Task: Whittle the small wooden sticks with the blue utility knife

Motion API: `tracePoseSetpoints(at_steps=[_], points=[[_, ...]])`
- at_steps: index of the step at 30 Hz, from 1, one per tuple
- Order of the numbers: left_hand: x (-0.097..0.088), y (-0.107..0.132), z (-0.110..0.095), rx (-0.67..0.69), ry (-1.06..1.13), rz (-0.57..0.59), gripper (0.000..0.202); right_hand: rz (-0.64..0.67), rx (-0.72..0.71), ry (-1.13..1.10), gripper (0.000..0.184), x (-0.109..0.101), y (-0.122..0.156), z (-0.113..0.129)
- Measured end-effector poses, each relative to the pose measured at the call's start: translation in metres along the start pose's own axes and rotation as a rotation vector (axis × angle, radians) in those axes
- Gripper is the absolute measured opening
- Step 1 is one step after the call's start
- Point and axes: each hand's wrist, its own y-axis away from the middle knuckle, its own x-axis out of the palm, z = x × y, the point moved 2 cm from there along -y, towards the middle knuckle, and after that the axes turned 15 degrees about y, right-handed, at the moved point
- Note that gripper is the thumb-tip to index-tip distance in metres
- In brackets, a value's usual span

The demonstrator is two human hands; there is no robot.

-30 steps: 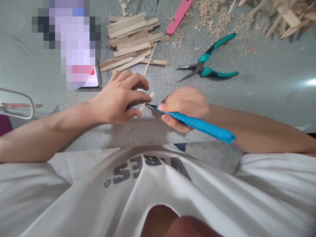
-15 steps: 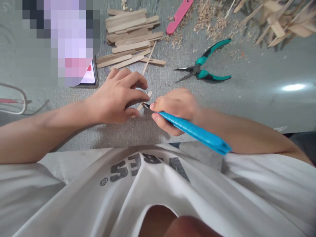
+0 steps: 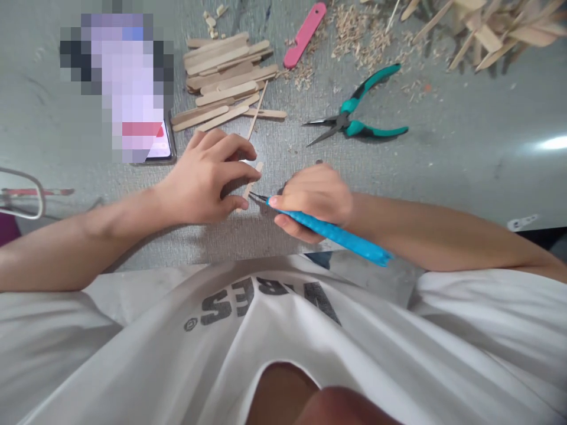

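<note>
My left hand [image 3: 206, 177] rests on the table, its thumb and index finger pressed on the two ends of a short, pale craft stick [image 3: 248, 188]. A slim blue-handled tool with a thin dark tip [image 3: 336, 229] is gripped in my right hand [image 3: 312, 198], its handle slanting back toward my body. The tip points at the middle of the stick; whether it touches the wood I cannot tell. Just beyond my left fingers lies a thin wooden strip [image 3: 257, 111].
Loose craft sticks [image 3: 230, 88] are heaped at the back. Needle-nose pliers [image 3: 349, 121] lie spread beyond my right hand, near a pink tool [image 3: 305, 35] and wood shavings [image 3: 361, 35]. A wooden stick structure [image 3: 491, 32] occupies the far right; a phone [image 3: 162, 144] lies left.
The blue tool has shifted slightly left and its handle end sits a little higher, with more of the dark tip showing. My left hand keeps its grip on the stick. The whole view has shifted slightly.
</note>
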Motion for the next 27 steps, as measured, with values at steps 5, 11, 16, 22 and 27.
tracePoseSetpoints(at_steps=[5,11,16,22,27], points=[[0.005,0.003,0.000,0.055,-0.117,-0.077,0.056,0.041,0.036,-0.007,0.005,0.001,0.002,-0.001],[0.005,0.002,0.003,0.018,-0.068,-0.072,0.029,0.033,0.101,-0.043,0.004,-0.006,0.007,-0.007],[0.002,0.000,0.002,-0.062,-0.005,-0.072,0.021,0.032,0.095,-0.057,0.007,-0.006,0.006,-0.010],[0.004,0.001,0.002,-0.048,-0.006,-0.079,0.021,0.033,0.084,-0.036,0.011,-0.002,0.003,-0.013],[0.004,0.000,0.003,-0.075,0.005,-0.054,0.024,0.091,0.086,-0.015,0.011,-0.003,0.002,-0.011]])
